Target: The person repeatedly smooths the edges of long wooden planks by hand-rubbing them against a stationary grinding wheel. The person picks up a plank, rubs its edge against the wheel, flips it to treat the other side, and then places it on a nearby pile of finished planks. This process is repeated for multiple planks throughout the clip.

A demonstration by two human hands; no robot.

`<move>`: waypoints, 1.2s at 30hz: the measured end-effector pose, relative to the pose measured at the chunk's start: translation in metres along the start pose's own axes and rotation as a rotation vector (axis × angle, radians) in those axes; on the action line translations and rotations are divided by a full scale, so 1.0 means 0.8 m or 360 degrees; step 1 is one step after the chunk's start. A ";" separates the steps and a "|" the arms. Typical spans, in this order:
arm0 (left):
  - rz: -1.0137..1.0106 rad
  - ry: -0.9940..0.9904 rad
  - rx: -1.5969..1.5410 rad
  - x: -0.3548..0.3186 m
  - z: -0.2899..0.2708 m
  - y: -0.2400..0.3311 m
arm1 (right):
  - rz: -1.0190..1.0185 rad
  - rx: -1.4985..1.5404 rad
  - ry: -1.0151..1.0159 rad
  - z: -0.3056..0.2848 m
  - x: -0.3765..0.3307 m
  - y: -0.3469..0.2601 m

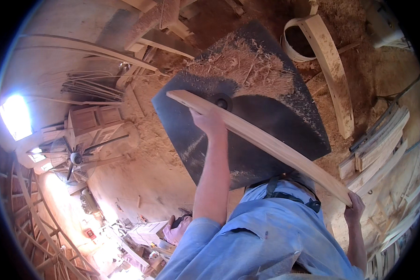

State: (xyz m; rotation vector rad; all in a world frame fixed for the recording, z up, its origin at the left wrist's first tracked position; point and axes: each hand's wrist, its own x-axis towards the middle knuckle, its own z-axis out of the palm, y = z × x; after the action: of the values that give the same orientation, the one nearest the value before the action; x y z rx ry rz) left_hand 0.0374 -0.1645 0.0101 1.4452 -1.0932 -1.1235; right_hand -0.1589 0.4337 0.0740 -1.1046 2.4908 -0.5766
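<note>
A long, slightly curved pale wooden board (275,147) lies slantwise across a dark, flat machine table (261,114). My left hand (209,122) grips its near edge close to the far left end; some of the fingers are hidden by the wood. At the other end, past the table's right edge, my right hand (355,205) is closed around the board's tip. Right by the board, next to my left hand, a round dark spindle (222,102) rises from the table. Shavings and sawdust (256,70) are heaped on the table's far part.
A curved wooden piece (329,70) stands beyond the table at the right, near a round bin (297,42). Stacked boards (378,140) lie further right. At left are a fan (75,158) and a wooden cabinet (95,123). Another person (176,228) is behind my left arm.
</note>
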 end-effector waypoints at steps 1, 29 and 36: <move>-0.0003 -0.0013 -0.0031 0.023 -0.003 0.003 | -0.0105 0.0022 0.0066 0.006 0.022 -0.026; -0.0004 0.0229 0.0391 0.521 -0.256 -0.041 | -0.0650 -0.0162 0.0102 0.133 0.360 -0.336; -0.0288 0.0862 0.0223 0.538 -0.424 -0.048 | -0.1053 -0.0050 0.0089 0.183 0.448 -0.420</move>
State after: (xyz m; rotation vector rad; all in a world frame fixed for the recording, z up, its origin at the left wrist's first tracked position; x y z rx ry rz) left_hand 0.4472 -0.5264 -0.0404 1.8483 -0.6757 -0.7135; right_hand -0.1104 -0.0763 0.0610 -1.9602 2.1440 -0.7439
